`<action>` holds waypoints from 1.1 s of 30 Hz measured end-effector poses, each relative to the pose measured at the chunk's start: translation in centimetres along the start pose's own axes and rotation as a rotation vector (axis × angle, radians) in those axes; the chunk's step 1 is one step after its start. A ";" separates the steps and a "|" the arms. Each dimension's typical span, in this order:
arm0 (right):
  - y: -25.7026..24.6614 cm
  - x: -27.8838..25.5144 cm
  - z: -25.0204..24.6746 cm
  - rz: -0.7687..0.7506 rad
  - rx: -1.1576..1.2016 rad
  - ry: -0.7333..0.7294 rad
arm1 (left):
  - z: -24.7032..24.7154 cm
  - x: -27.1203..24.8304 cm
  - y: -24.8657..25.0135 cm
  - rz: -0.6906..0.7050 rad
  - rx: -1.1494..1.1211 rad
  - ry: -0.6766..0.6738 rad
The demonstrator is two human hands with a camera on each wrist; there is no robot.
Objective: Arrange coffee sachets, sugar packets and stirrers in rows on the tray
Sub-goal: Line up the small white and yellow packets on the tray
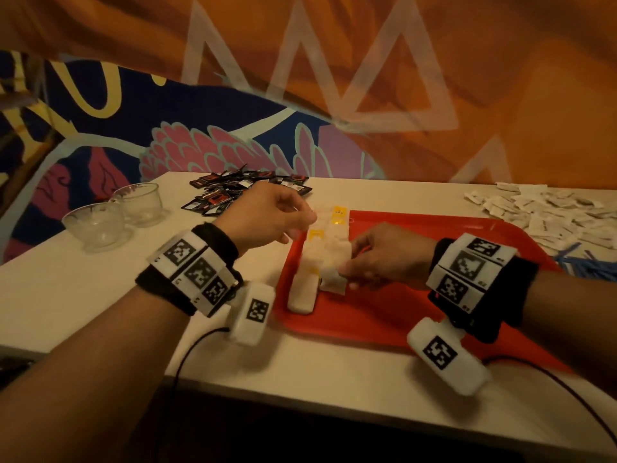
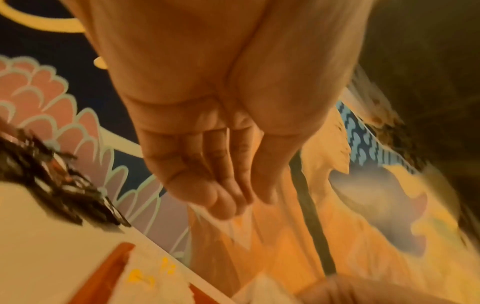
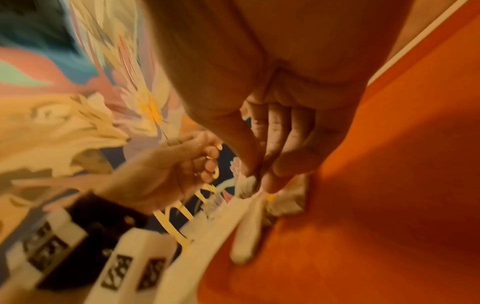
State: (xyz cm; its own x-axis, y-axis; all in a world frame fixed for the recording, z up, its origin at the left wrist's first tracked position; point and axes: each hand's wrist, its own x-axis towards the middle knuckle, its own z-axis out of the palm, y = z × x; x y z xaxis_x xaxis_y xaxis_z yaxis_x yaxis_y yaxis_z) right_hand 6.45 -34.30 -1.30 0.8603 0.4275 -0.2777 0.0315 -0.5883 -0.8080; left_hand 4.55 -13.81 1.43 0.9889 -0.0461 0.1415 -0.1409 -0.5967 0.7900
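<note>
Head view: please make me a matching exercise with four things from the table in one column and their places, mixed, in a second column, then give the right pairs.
Things:
1. red tray
2. black sachets
3. glass cups
4. loose white packets

Places:
A. far right of the table
B. left edge of the table
C. far side, behind the left hand
D. centre, under the right hand

Pairs: 1-D, 2-C, 3-B, 4-A

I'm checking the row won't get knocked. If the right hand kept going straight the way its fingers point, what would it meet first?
Probably the white packets already lined up on the red tray: the right hand points left with its fingertips at that row. Beyond it lies the left hand, though depth is unclear.
</note>
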 end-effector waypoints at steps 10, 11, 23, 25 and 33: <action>0.1 -0.3 2.1 0.155 -0.116 -0.129 | 0.2 -3.6 -0.7 0.012 0.697 -0.513; -0.1 -0.3 2.2 0.159 -0.118 -0.129 | 0.4 -3.8 -0.8 0.001 0.716 -0.543; 0.3 -0.4 1.7 0.161 -0.091 -0.098 | 0.8 -4.4 -1.4 0.013 0.721 -0.581; 0.2 -0.2 1.3 0.145 -0.111 -0.091 | 0.7 -4.4 -1.5 0.019 0.721 -0.577; 0.5 0.5 0.1 0.161 -0.283 -0.101 | -0.4 -3.6 -1.4 0.006 0.657 -0.470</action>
State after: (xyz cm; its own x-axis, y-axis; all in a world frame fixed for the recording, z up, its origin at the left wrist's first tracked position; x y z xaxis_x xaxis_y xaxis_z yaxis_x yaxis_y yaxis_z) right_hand 6.88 -34.32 -1.90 0.8114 0.3711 -0.4516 0.0514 -0.8149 -0.5773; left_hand 1.18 -12.52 0.06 0.9257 -0.2953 -0.2364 -0.2333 -0.9377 0.2575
